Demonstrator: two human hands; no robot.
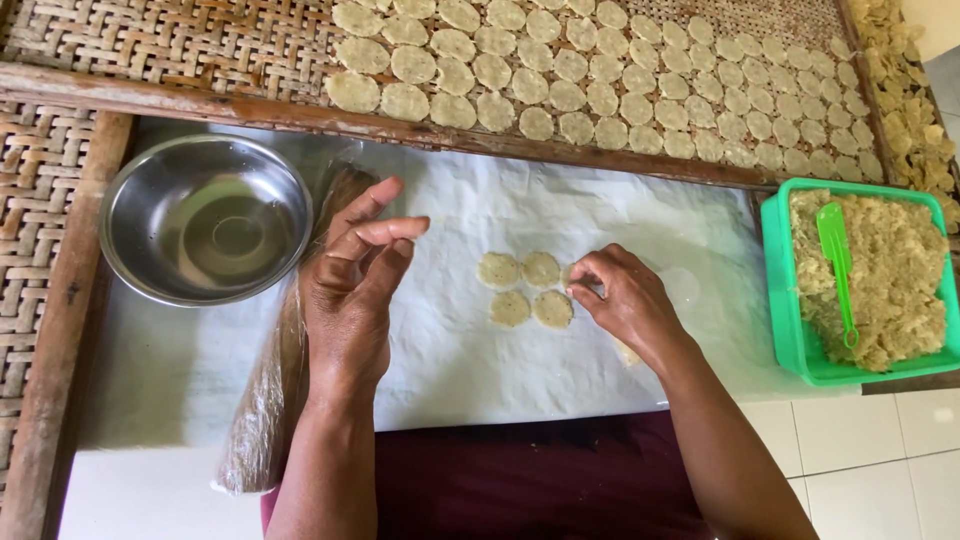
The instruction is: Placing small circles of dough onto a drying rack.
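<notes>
While the right hand (622, 298) lies palm-down on the white sheet (470, 350), its fingertips (580, 290) are drawn together on a small piece of dough at the right edge of a cluster of flattened dough discs (525, 288); that piece is largely hidden under the fingers. Four pale round discs show in the cluster, two in a far row and two in a near row, touching or nearly touching, at the middle of the sheet. Left of the cluster, the left hand (350, 295) is raised above the sheet with its grip spread, fingers loosely curved and holding nothing. Beneath that wrist a roll of clear plastic film (265, 400) runs from far to near. At far left on the sheet stands a round steel bowl (205, 218). At the right edge of the sheet sits a green plastic tub (785, 320) filled with coarse pale dough, a green spatula (838, 265) lying on the dough. Across the far side stretches a woven bamboo tray (180, 45) in a wooden frame, its right half covered with close rows of drying discs (600, 80). White floor tiles (880, 450) show at near right.
</notes>
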